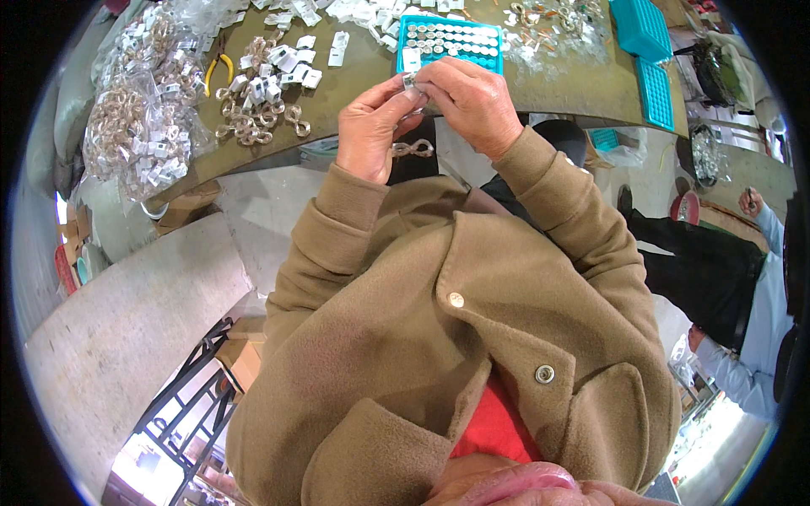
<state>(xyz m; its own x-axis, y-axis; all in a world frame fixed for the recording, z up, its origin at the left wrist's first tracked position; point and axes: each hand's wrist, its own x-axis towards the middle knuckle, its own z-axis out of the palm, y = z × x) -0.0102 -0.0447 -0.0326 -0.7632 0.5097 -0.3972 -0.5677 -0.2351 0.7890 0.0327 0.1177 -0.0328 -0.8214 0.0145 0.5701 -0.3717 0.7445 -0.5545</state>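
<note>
My left hand [371,122] and my right hand [474,101] meet at the table's front edge, with fingertips pinched together. Between them is a small white piece [410,80], partly hidden by the fingers. A loop of twisted beige cord [412,149] hangs just below my left hand and seems joined to that piece. Right behind my fingers lies a teal tray [500,51] with rows of round silvery pieces. To the left on the table are bundles of the same twisted cord [253,126] with small white boxes [287,61] attached.
A clear bag heaped with cord bundles [139,126] takes up the table's left end, near yellow-handled pliers [221,72]. Loose clear and orange bits [557,29] lie right of the tray. Teal baskets [641,34] stand at the right corner. Another person [717,270] is at the right.
</note>
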